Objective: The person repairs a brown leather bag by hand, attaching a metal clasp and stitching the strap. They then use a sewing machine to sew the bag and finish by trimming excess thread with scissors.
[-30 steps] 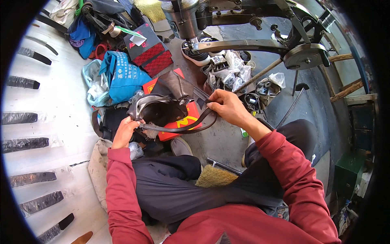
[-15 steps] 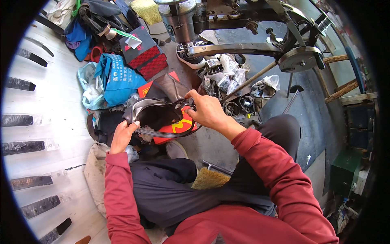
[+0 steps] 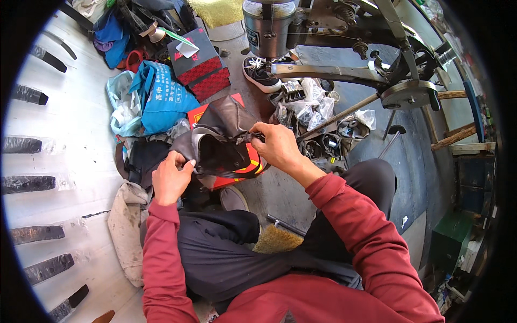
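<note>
A dark brown leather bag [image 3: 229, 116] hangs between my two hands, its mouth spread and the dark lining showing. My left hand [image 3: 172, 175] pinches the near-left edge of the opening between thumb and fingers. On the right side, my right hand [image 3: 276, 146] grips the rim near the zipper end, fingers closed on it. A strap or zipper band curves along the bag's near side. Under the bag lies a red and yellow box [image 3: 237, 100], mostly covered by it.
A hand-cranked sewing machine [image 3: 334, 70] stands at the upper right. Behind the bag are a blue cloth bag [image 3: 161, 99], a dark red patterned box [image 3: 202, 62] and black sneakers [image 3: 261, 72]. Several containers of small parts [image 3: 309, 107] sit on the floor, with a metal rod [image 3: 285, 224] nearer.
My left hand has shifted up and right along the bag's edge, and the opening is narrower. My right hand keeps its hold. The whole view has tilted slightly.
</note>
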Demonstrator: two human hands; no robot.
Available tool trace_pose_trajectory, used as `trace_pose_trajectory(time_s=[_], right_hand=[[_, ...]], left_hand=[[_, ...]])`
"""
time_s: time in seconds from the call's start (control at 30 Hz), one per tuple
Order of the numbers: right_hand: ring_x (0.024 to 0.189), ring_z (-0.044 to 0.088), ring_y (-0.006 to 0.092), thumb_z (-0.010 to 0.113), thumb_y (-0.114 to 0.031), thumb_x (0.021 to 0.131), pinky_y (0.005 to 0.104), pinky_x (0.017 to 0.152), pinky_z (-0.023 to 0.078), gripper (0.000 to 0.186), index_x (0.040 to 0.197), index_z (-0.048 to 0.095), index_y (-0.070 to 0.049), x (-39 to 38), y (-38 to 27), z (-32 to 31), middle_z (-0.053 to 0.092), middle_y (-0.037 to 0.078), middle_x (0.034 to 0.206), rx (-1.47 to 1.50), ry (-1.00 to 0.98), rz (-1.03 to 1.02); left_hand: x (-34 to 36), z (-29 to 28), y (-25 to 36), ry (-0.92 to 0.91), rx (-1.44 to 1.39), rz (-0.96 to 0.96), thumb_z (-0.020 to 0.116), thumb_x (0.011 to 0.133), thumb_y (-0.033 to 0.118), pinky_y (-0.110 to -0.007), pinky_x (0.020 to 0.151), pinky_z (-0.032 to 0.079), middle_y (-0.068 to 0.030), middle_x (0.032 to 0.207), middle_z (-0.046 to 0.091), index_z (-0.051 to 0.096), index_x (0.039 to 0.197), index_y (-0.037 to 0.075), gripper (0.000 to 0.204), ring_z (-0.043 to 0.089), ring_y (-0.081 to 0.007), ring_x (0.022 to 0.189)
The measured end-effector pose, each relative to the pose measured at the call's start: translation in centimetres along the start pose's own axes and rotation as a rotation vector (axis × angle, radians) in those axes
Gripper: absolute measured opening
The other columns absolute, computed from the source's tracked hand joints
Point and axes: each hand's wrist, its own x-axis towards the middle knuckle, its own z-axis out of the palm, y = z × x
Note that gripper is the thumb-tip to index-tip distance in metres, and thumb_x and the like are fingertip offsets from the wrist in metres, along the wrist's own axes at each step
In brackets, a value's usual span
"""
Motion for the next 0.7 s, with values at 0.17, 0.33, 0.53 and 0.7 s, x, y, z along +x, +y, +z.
trace_pose_trajectory(time_s=[0.17, 0.33, 0.53, 0.7], right_hand=[[0.084, 0.071, 0.0413, 0.069, -0.024, 0.086, 0.0481, 0.079, 0.056, 0.025, 0.103, 0.075, -0.007, 0.2, -0.3, 0.2, 0.072, 0.022, 0.082, 0.090, 0.002, 0.021], [0.079, 0.071, 0.0398, 0.069, -0.023, 0.086, 0.0465, 0.076, 0.056, 0.025, 0.103, 0.075, -0.006, 0.3, -0.6, 0.3, 0.071, 0.021, 0.077, 0.175, -0.060, 0.056], [0.074, 0.072, 0.0369, 0.069, -0.021, 0.087, 0.0425, 0.073, 0.056, 0.024, 0.101, 0.075, -0.002, 0.4, -0.2, 0.4, 0.071, 0.022, 0.078, 0.307, -0.066, 0.011], [0.069, 0.067, 0.0187, 0.067, -0.014, 0.089, 0.0339, 0.069, 0.054, 0.022, 0.102, 0.074, 0.002, 0.6, 0.1, -0.3, 0.070, 0.015, 0.075, 0.432, -0.143, 0.092]], left_hand=[[-0.1, 1.0, 2.9, 0.265, -0.232, 0.293, 0.075, 0.085, 0.016, -0.046, 0.079, 0.052, -0.0153, 0.090, 0.069, 0.063, 0.095, 0.004, 0.019, 0.067, -0.0378, 0.089], [0.2, 3.5, 6.1, 0.102, -0.497, 0.351, 0.071, 0.089, 0.007, -0.039, 0.089, 0.055, -0.0137, 0.107, 0.071, 0.067, 0.118, 0.005, 0.030, 0.070, -0.0299, 0.098], [0.9, 4.8, 8.2, 0.119, -0.410, 0.538, 0.075, 0.084, 0.005, -0.041, 0.103, 0.050, -0.0139, 0.126, 0.066, 0.066, 0.129, 0.010, 0.047, 0.062, -0.0338, 0.121], [2.3, 4.4, 7.7, 0.024, -0.379, 0.611, 0.073, 0.081, -0.001, -0.042, 0.104, 0.049, -0.0135, 0.125, 0.066, 0.066, 0.129, 0.010, 0.050, 0.061, -0.0346, 0.121]])
